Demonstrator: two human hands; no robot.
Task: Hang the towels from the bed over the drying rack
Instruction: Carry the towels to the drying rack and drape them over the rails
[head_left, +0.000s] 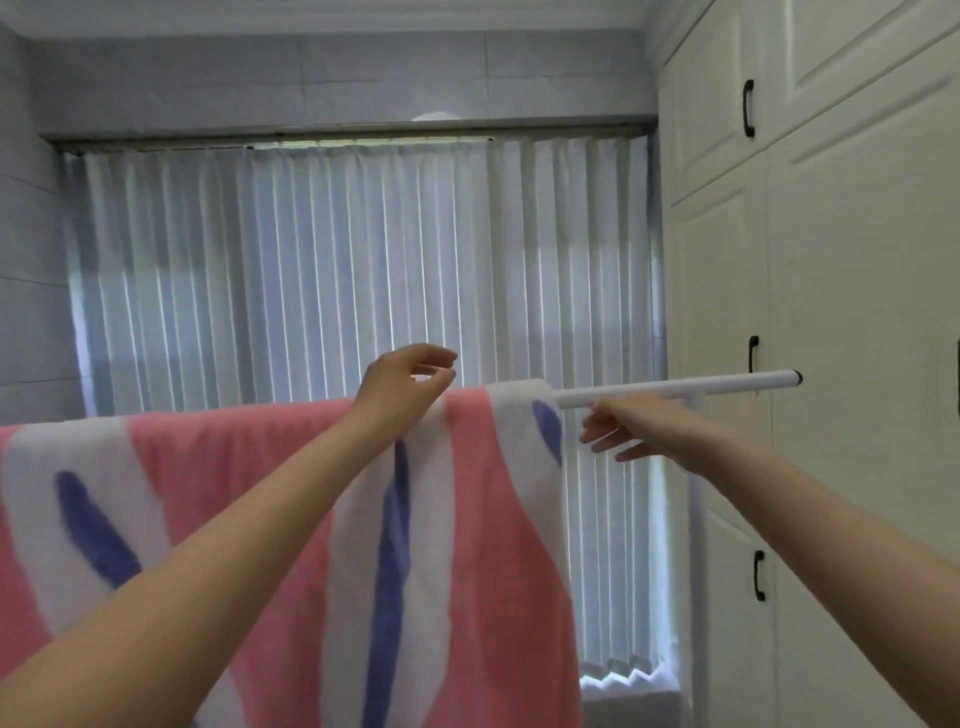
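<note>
We're facing a closed white curtain (363, 291), with cream wardrobe doors (831, 312) on the right. The pink, white and blue towel (467, 519) is draped over the drying rack's white bar (675, 388). Our left hand (405, 382) hovers just above the towel's top edge, grip loosely curled and empty. Our right hand (631, 423) sits just below the bare bar, fingers spread.

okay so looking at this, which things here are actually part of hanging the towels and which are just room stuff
Part of the job:
- pink, white and blue towel, draped over the bar
- white rack bar
- left hand, above the towel's top edge
- right hand, open beside the towel's right edge

Just room stuff:
- white curtain
- cream wardrobe with black handles
</note>
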